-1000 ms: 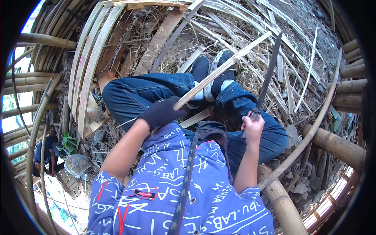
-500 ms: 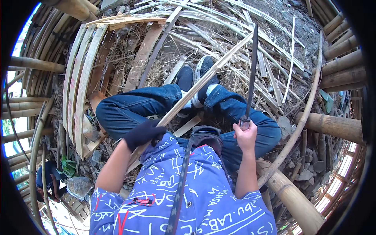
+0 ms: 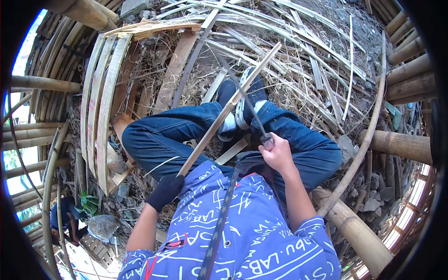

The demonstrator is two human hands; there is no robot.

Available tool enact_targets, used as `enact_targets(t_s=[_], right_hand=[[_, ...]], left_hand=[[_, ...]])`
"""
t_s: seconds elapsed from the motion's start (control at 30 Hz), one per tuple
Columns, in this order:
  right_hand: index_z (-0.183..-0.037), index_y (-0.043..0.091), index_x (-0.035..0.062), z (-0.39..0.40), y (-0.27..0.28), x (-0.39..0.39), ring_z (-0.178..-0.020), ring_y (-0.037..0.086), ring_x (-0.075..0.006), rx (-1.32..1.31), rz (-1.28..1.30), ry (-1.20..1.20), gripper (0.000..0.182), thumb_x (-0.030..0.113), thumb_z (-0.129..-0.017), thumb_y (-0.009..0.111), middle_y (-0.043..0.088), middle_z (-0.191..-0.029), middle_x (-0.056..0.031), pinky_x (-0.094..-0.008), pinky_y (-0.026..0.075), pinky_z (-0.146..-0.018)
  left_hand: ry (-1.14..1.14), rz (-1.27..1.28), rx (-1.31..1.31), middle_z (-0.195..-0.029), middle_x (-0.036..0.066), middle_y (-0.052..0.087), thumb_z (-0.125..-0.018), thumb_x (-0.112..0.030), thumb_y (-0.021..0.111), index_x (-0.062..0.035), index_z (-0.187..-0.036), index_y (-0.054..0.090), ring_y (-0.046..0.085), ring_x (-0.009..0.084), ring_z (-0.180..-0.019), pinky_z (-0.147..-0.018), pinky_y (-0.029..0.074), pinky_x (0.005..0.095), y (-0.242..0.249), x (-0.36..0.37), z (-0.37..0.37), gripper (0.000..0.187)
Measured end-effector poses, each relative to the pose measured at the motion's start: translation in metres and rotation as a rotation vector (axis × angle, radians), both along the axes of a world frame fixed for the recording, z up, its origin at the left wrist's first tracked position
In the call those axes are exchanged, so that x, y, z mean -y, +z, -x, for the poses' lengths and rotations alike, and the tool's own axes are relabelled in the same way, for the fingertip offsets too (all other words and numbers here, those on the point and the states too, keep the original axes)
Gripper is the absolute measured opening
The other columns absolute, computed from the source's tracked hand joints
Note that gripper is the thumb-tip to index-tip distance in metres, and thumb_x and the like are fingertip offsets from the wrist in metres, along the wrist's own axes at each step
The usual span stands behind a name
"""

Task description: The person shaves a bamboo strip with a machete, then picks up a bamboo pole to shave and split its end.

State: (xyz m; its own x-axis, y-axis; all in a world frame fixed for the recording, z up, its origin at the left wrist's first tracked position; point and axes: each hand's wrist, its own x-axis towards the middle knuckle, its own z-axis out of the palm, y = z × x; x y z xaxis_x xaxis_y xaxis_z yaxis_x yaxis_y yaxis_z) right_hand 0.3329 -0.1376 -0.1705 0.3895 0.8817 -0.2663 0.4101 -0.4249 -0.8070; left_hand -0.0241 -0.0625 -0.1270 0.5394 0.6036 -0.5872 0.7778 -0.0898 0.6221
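Observation:
A dark glove covers my left hand, which is closed around the lower end of a long, pale bamboo strip near my left hip. From there the strip slants up and away to the right, above my crossed legs. My bare right hand grips the handle of a long knife in front of my right thigh. Its dark blade, smeared by motion toward the tip, points forward and left and crosses the strip in this view, close to my shoes. A thin pale sliver lies over my left thigh.
Split bamboo strips and fibrous shavings litter the ground ahead. A slatted wooden frame stands left. Thick bamboo poles and rubble lie right. Another person is at the far lower left, beyond bamboo poles.
The knife has swung from upright on the right to leftward across the bamboo strip. My left hand has moved down and back, drawing the strip toward me. My right hand has shifted left.

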Motion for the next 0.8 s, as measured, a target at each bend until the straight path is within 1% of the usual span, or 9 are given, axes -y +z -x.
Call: enact_targets(t_s=[0.03,0.07,0.17,0.2,0.33,0.4,0.57,0.63,0.8], right_hand=[[-0.079,0.056,0.0021,0.002,0.000,-0.002,-0.055,0.057,-0.0304,0.092,0.018,0.068,0.019,0.011,-0.068,0.067,0.056,-0.060,-0.0123,-0.0382,0.044,-0.054],[-0.082,0.058,0.0030,0.002,0.002,-0.006,-0.074,0.060,-0.0405,0.122,0.081,0.121,0.019,0.016,-0.069,0.063,0.062,-0.072,-0.0191,-0.0483,0.047,-0.062],[-0.082,0.058,0.0040,0.010,-0.001,-0.015,-0.072,0.061,-0.0398,0.255,0.029,0.174,0.017,0.015,-0.070,0.060,0.062,-0.073,-0.0188,-0.0483,0.048,-0.063],[-0.082,0.057,0.0043,0.010,-0.003,-0.018,-0.072,0.061,-0.0394,0.233,0.041,0.208,0.016,0.015,-0.070,0.059,0.062,-0.074,-0.0188,-0.0486,0.049,-0.063],[-0.082,0.056,0.0036,0.011,-0.002,-0.030,-0.073,0.062,-0.0386,0.264,0.092,0.270,0.017,0.016,-0.070,0.059,0.063,-0.075,-0.0181,-0.0485,0.049,-0.064],[-0.084,0.056,0.0039,0.010,0.009,-0.035,-0.076,0.062,-0.0380,0.283,0.262,0.299,0.019,0.018,-0.071,0.059,0.064,-0.078,-0.0181,-0.0483,0.049,-0.066],[-0.089,0.055,0.0050,0.008,-0.001,-0.037,-0.080,0.062,-0.0383,0.247,0.226,0.295,0.024,0.020,-0.071,0.061,0.064,-0.079,-0.0197,-0.0471,0.049,-0.071],[-0.090,0.055,0.0046,0.002,-0.001,-0.038,-0.080,0.062,-0.0392,0.132,0.190,0.241,0.026,0.021,-0.070,0.061,0.064,-0.078,-0.0199,-0.0472,0.048,-0.071],[-0.091,0.053,0.0044,-0.024,-0.011,-0.032,-0.080,0.060,-0.0426,0.117,0.246,-0.001,0.028,0.024,-0.072,0.055,0.063,-0.078,-0.0220,-0.0479,0.047,-0.073]], left_hand=[[0.219,0.190,-0.151,-0.066,0.019,0.058,-0.091,-0.034,0.046,0.0020,-0.078,0.057,0.056,0.0350,-0.062,-0.057,0.040,0.0407,0.008,0.000,-0.003,0.040],[0.165,0.176,-0.188,-0.067,0.022,0.059,-0.092,-0.039,0.043,0.0038,-0.075,0.057,0.057,0.0381,-0.065,-0.059,0.040,0.0427,0.011,0.000,-0.001,0.048],[0.115,0.028,-0.192,-0.069,0.024,0.059,-0.091,-0.039,0.044,0.0036,-0.077,0.058,0.057,0.0388,-0.064,-0.059,0.040,0.0447,0.014,0.010,0.006,0.047],[0.135,0.071,-0.237,-0.074,0.026,0.060,-0.091,-0.037,0.046,0.0025,-0.080,0.059,0.058,0.0427,-0.070,-0.062,0.042,0.0469,0.025,0.009,-0.001,0.043],[0.067,-0.002,-0.286,-0.082,0.028,0.060,-0.090,-0.036,0.048,0.0003,-0.089,0.059,0.057,0.0456,-0.083,-0.070,0.045,0.0492,0.003,0.024,0.016,0.038],[0.083,-0.007,-0.285,-0.082,0.028,0.060,-0.090,-0.035,0.047,0.0005,-0.088,0.059,0.058,0.0451,-0.083,-0.070,0.045,0.0489,0.001,0.027,0.016,0.038],[0.130,0.070,-0.241,-0.081,0.026,0.061,-0.090,-0.035,0.045,0.0001,-0.087,0.059,0.058,0.0443,-0.082,-0.069,0.044,0.0485,-0.005,0.022,0.022,0.037],[0.117,0.095,-0.243,-0.080,0.026,0.061,-0.089,-0.035,0.044,0.0001,-0.087,0.059,0.058,0.0438,-0.079,-0.067,0.043,0.0480,-0.007,0.020,0.024,0.038],[0.124,0.155,-0.213,-0.080,0.025,0.061,-0.089,-0.038,0.044,0.0005,-0.081,0.060,0.058,0.0434,-0.077,-0.065,0.042,0.0479,-0.012,0.013,0.027,0.042]])
